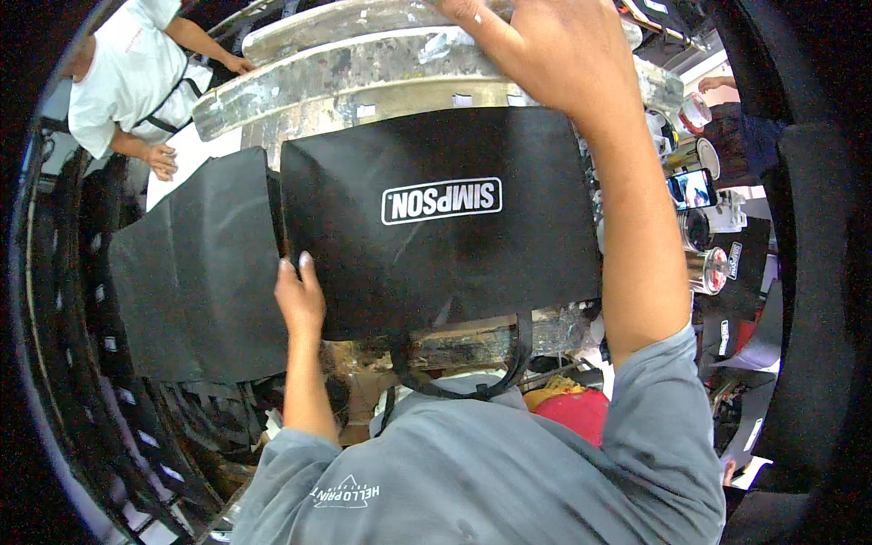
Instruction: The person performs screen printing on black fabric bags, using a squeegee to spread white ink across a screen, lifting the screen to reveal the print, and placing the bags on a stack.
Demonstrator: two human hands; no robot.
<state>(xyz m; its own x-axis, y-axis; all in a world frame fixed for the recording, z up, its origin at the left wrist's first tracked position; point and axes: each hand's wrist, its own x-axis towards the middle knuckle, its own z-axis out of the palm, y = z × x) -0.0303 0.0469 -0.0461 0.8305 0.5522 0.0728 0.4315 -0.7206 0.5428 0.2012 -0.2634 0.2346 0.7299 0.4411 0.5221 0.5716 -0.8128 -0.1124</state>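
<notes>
A black fabric tote bag (436, 268) with a white boxed print lies flat before me, its print upside down and its handle loop (461, 392) hanging toward my body. At its left edge, my left hand (300, 300) is closed on the bag, the thumb over the top and the fingers in the narrow gap beside it. My right arm stretches forward past the bag's right side. My right hand (568, 54) is beyond the bag's far edge, over the worn grey boards; its thumb points left, and the other fingers are cut off by the picture's upper edge.
A second, plain black bag (195, 272) lies close on the left. Worn grey boards (336, 77) run along the far side. Cans (707, 271) and a lit phone (692, 190) stand at the right. A person in a white shirt (127, 77) stands far left.
</notes>
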